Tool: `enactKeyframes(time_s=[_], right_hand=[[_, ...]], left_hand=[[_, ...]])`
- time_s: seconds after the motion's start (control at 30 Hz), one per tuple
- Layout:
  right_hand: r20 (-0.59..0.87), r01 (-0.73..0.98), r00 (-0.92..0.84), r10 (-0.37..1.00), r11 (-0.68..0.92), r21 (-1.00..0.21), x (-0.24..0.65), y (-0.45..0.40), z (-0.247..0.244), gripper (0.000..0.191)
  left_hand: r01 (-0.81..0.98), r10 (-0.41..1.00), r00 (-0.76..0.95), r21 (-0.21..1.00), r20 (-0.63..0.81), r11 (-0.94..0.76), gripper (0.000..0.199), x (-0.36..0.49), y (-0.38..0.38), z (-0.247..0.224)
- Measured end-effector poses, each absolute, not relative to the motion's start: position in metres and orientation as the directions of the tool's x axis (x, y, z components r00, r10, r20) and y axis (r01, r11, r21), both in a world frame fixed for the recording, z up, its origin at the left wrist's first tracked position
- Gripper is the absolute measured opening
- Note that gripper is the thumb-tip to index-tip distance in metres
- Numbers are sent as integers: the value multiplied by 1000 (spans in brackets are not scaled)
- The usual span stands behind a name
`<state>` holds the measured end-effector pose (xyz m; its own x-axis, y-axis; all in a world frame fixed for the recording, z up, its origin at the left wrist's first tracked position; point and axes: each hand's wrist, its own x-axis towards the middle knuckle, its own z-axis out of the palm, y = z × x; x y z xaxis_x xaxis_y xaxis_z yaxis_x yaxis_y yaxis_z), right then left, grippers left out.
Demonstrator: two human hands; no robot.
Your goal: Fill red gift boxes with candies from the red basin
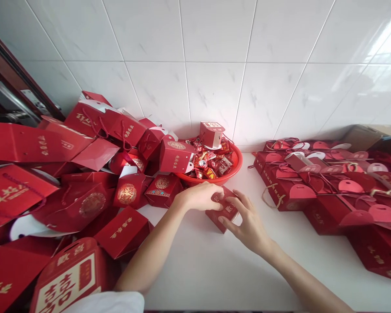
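Note:
A small red gift box with gold characters on its top stands on the white tabletop in front of me. My left hand reaches over its left and far side, fingers bent against the lid. From the right, my right hand holds the same box, with thumb and forefinger at the top and the other fingers partly raised. Just behind the box is an orange-red plastic basket of wrapped candies. Another small red box sits on top of the candies.
Many loose red gift boxes are piled at the left, some with cord handles, reaching up to the basket. At the right, closed red boxes stand in rows. A cardboard carton is behind them. A tiled wall borders the white table.

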<state>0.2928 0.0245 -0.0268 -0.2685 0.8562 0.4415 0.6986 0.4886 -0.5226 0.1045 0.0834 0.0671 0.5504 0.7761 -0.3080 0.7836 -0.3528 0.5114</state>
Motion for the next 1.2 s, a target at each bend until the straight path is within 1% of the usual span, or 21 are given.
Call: enactKeyframes(time_s=[0.2,0.33,0.47,0.57,0.67,0.73,0.8,0.9,0.93,0.97,1.0,1.03,1.07,1.13,1.17,1.2], right_hand=[[433,780,-272,860,460,-423,291,21,-28,41],[402,834,-240,884,400,-381,292,16,-23,47],[394,855,-235,889,382,-350,292,14,-17,39],[395,850,-232,889,383,-361,291,15,-16,46],[371,846,-221,902,367,-387,293,16,-16,55],[342,826,-216,915,358,-436,301,16,-12,53],[330,770,-230,916,379,-514,316,15,0,50],[361,612,-253,898,437,-659,355,14,33,45],[373,567,-233,898,437,-698,372,14,48,46],[417,552,-173,892,438,-710,391,15,65,46],[466,582,-94,880,428,-691,411,18,81,47],[530,639,-12,848,414,-648,433,22,97,50],[586,707,79,806,370,-603,455,28,112,50],[663,808,249,706,226,-544,499,45,134,50],[677,851,300,672,133,-508,521,55,141,49],[676,884,316,666,53,-465,541,65,145,47]], left_hand=[[747,750,598,535,-283,-394,9,102,85,68],[714,738,631,550,-238,-433,20,106,84,67],[677,711,667,579,-221,-454,27,109,84,66],[674,714,669,576,-209,-463,33,108,84,68],[664,705,684,563,-190,-492,36,103,86,69],[660,712,680,569,-176,-490,39,99,89,70],[672,745,648,580,-160,-460,45,94,92,71],[706,804,580,573,-131,-416,52,88,95,74],[718,817,561,569,-133,-401,53,87,96,75],[725,823,550,570,-139,-388,54,86,97,76],[726,825,546,574,-146,-379,54,85,97,77],[722,822,549,580,-151,-376,53,85,97,77],[716,817,557,586,-150,-380,51,85,97,76],[699,809,574,593,-131,-400,48,86,97,74],[694,808,577,593,-120,-408,46,86,97,73],[692,807,580,592,-114,-413,46,87,97,72]])
